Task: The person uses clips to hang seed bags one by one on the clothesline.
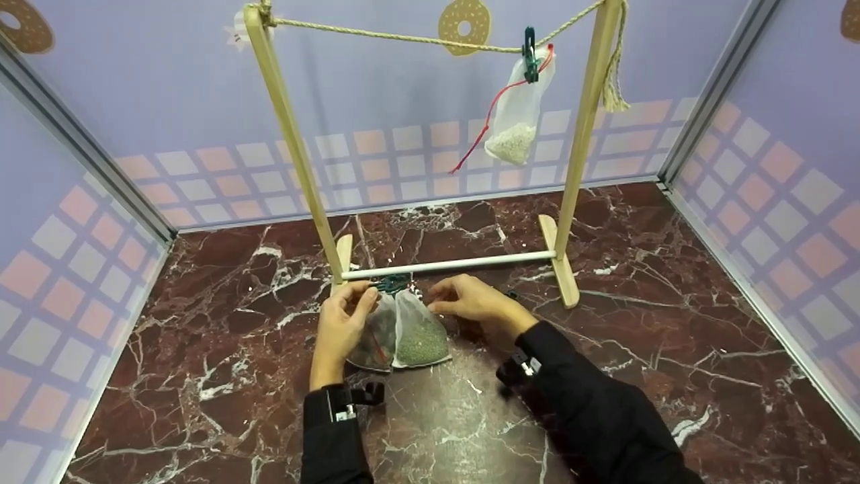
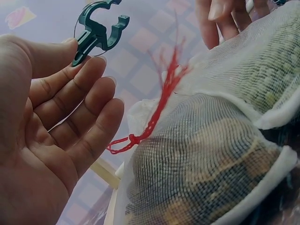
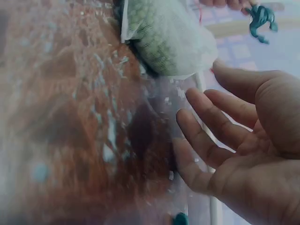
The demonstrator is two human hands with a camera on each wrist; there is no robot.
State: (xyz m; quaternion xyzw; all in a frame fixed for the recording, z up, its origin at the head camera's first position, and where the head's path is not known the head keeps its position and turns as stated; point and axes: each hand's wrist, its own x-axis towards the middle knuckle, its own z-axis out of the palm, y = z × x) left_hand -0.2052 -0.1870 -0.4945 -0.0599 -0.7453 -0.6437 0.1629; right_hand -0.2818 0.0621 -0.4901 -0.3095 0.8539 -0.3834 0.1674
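Currently, the left hand (image 1: 339,329) pinches a green clip (image 2: 96,33); the right hand (image 1: 474,302), loosely spread, is just beside the green-filled mesh bag (image 1: 420,336), 1 of 2 bags side by side on the table (image 1: 437,430).

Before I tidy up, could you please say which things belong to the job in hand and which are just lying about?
In the job:
- green clip, pinched by left hand
- green-filled mesh bag, near right hand
- dark-filled mesh bag
- probably rope, wooden stand, hanging bag

Apparently lying about:
- green piece on the table, possibly a spare clip
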